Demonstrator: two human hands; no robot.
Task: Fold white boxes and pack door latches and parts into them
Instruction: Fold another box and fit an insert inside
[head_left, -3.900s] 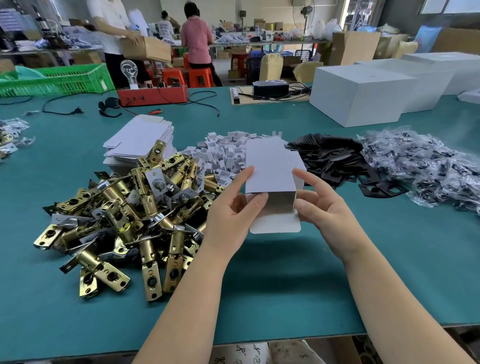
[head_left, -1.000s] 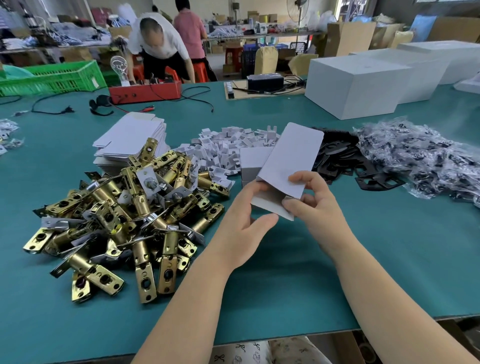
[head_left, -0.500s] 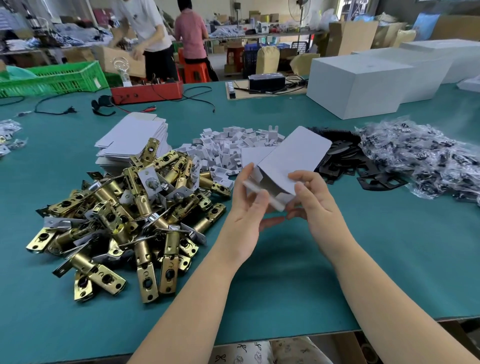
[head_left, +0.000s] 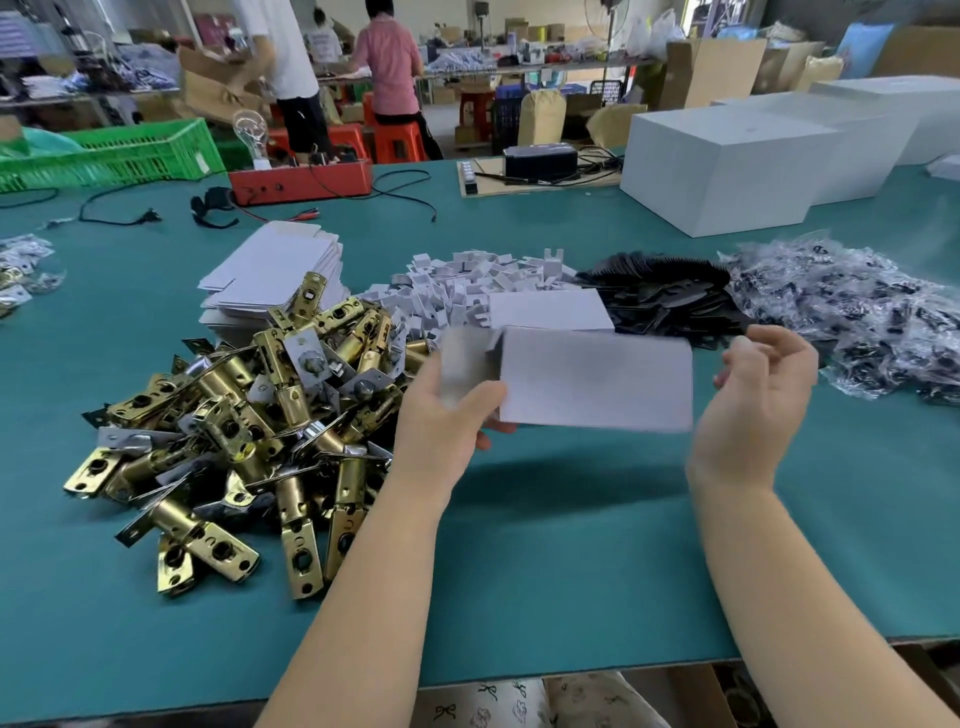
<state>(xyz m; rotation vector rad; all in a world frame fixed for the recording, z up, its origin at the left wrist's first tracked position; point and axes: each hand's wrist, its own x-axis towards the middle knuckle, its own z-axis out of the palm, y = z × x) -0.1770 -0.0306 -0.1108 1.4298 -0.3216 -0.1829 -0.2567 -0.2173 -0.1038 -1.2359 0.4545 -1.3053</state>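
Teal matting covers the bench (head_left: 519, 582), and behind it a workshop runs across the top of the frame. I read it from the left. At centre left sits the heap of brass latches (head_left: 249, 431), with a stack of flat blanks (head_left: 275, 275) behind it at upper centre left. My left hand (head_left: 447, 415) grips the near-left end of 1 white box (head_left: 592, 379), thumb on top and fingers curled beneath. That box is held above the mat at mid-frame, long side across, its left end flap (head_left: 462, 358) blurred and open. White clips (head_left: 467, 291) and black plates (head_left: 670, 301) lie behind it. My right hand (head_left: 758, 400) is just off the box's right edge, fingers loosely spread, gripping nothing. Bagged parts (head_left: 857, 322) sit at right.

My worry: with only 1 hand on it, the box may sag or twist, so the flap could crease or the sleeve collapse flat.
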